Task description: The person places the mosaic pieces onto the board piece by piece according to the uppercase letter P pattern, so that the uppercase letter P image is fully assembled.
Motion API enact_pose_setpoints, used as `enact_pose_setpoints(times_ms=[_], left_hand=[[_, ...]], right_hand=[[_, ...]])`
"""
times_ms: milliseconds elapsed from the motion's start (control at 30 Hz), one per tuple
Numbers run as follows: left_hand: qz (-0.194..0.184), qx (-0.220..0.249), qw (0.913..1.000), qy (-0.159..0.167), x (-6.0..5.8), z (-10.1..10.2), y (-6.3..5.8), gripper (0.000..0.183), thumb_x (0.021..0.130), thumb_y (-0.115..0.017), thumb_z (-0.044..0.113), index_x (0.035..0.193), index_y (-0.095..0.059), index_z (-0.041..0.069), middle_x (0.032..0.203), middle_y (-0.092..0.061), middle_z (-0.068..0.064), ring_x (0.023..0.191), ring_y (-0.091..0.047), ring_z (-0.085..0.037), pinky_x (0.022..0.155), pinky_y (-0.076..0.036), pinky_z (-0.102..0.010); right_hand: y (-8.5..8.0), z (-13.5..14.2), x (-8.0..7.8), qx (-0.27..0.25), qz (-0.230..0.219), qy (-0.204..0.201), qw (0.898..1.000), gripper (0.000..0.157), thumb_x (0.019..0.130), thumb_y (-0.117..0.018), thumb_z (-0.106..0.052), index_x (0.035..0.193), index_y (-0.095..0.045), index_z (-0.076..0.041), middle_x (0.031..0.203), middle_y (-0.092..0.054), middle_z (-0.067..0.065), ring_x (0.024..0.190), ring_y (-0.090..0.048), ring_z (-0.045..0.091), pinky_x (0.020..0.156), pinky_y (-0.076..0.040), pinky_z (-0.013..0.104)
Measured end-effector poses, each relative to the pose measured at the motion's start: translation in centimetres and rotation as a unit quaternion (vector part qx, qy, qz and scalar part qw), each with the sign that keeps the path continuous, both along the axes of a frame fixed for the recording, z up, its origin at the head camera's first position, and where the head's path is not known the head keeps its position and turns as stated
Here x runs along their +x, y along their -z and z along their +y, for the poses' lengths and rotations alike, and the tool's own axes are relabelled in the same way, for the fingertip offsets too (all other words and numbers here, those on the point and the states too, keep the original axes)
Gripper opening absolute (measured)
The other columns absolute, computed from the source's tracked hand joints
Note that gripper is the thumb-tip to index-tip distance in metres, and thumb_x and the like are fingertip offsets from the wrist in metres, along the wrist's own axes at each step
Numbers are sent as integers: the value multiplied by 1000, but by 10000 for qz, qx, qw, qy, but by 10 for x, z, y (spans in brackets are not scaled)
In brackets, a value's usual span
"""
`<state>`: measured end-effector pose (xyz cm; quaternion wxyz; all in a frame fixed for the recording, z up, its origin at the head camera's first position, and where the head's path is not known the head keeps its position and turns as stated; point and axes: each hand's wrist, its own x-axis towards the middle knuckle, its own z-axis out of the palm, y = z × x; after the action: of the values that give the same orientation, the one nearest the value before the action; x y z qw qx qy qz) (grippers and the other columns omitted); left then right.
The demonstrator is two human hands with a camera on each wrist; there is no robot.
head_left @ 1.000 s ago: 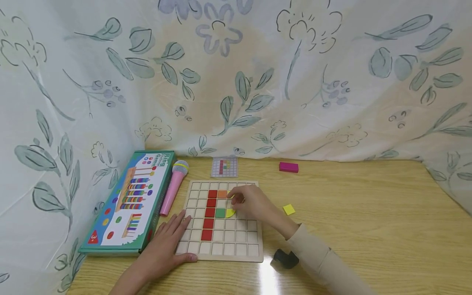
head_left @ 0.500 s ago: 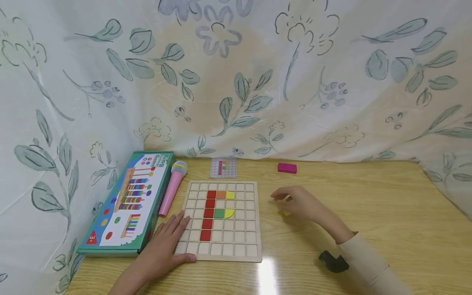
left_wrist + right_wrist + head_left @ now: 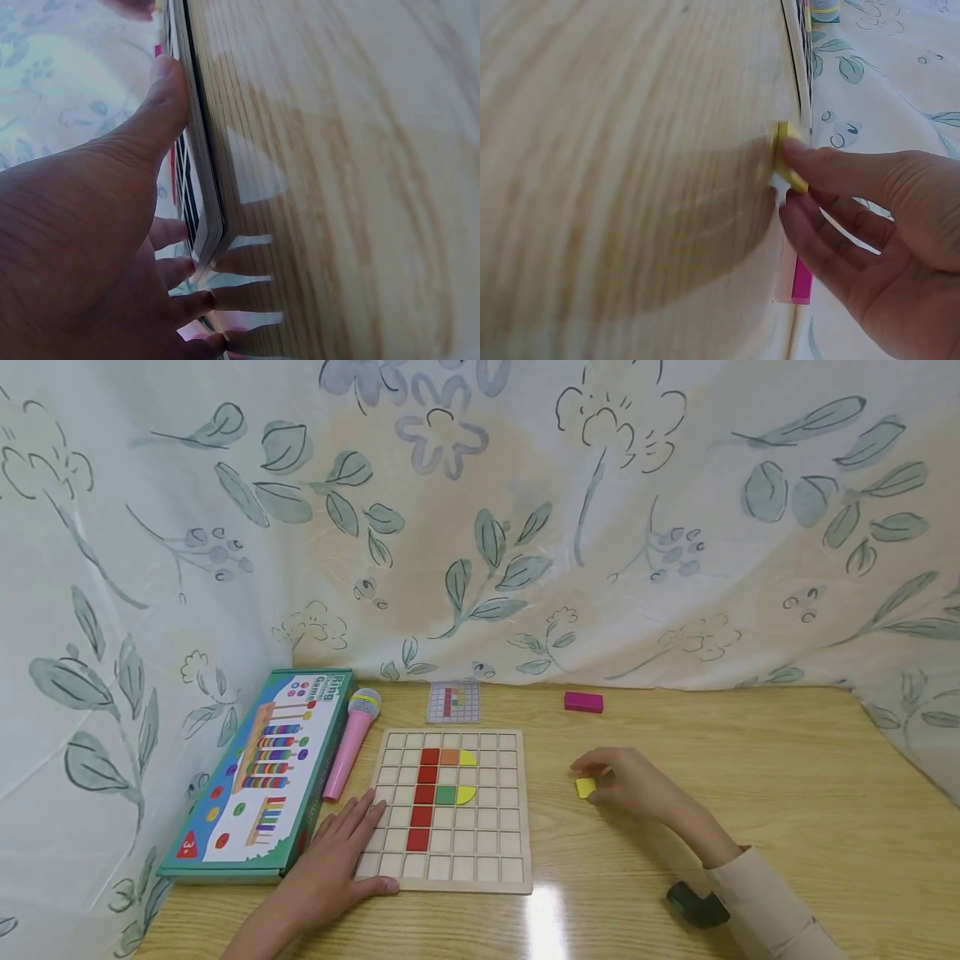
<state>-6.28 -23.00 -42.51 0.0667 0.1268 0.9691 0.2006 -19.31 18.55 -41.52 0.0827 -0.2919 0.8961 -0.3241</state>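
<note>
My left hand (image 3: 336,843) lies flat at the left edge of a wooden grid board (image 3: 487,842), fingers spread and thumb at its front corner. On the board sit a column of red square tiles (image 3: 422,817), an orange tile (image 3: 449,757), a green tile (image 3: 446,795) and two yellow quarter-round tiles (image 3: 467,795). Right of the board, my right hand (image 3: 628,783) pinches a yellow square tile (image 3: 585,788) low at the tabletop. In the right wrist view the thumb presses that yellow tile (image 3: 783,154), with the curled fingers close beneath it.
A pattern card (image 3: 453,702) lies behind the board, and a magenta block (image 3: 583,702) at the back right. Left of the board are a pink toy microphone (image 3: 349,752) and a game box (image 3: 255,777). A floral cloth (image 3: 480,527) hangs behind the table.
My right hand has left a yellow quarter-round tile on the board beside the orange one, moved right, and taken hold of the yellow square tile. The left hand stays put.
</note>
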Motion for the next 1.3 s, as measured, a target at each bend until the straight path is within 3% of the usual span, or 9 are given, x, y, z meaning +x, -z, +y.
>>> enact_pose_setpoints(times_ms=[300,567,900,1033,1300], left_hand=[[-64,-43,10000,-41,1,-1,1,103,77,-63,72,152,-34,8,160,-24,-15,145,-21,-42,114,-21,-62],[-164,-27,9998,-109,1,-1,2,104,76,-63,73,153,-34,9,161,-23,-14,145,-20,-42,114,-20,-62],[-189,-16,9997,-141,1,1,1,104,76,-65,72,153,-34,10,161,-23,-14,146,-19,-41,115,-20,-61],[-229,-67,9996,-176,0,3,1,105,75,-63,74,153,-34,11,161,-23,-13,146,-19,-41,115,-19,-61],[-240,-73,9995,-166,0,3,1,105,75,-63,74,153,-33,11,161,-22,-12,146,-18,-40,115,-19,-61]], right_hand=[[-8,-11,-10,-232,86,-365,9990,30,80,-75,6,109,-70,1,86,-66,-1,83,-62,13,73,-57,28],[-17,-50,-19,-390,-100,-539,9977,29,82,-74,5,111,-69,2,84,-64,0,82,-61,14,75,-57,27],[-12,-108,-28,-813,-66,-640,9946,25,84,-75,0,108,-71,-1,85,-66,-1,82,-61,13,74,-55,25],[-8,-128,-30,-1022,-247,-674,9922,24,84,-75,0,108,-71,-1,86,-66,-1,81,-60,12,73,-53,22],[0,-152,-29,-1070,-374,-649,9914,22,84,-73,4,105,-71,-1,85,-66,1,79,-58,13,70,-52,22]])
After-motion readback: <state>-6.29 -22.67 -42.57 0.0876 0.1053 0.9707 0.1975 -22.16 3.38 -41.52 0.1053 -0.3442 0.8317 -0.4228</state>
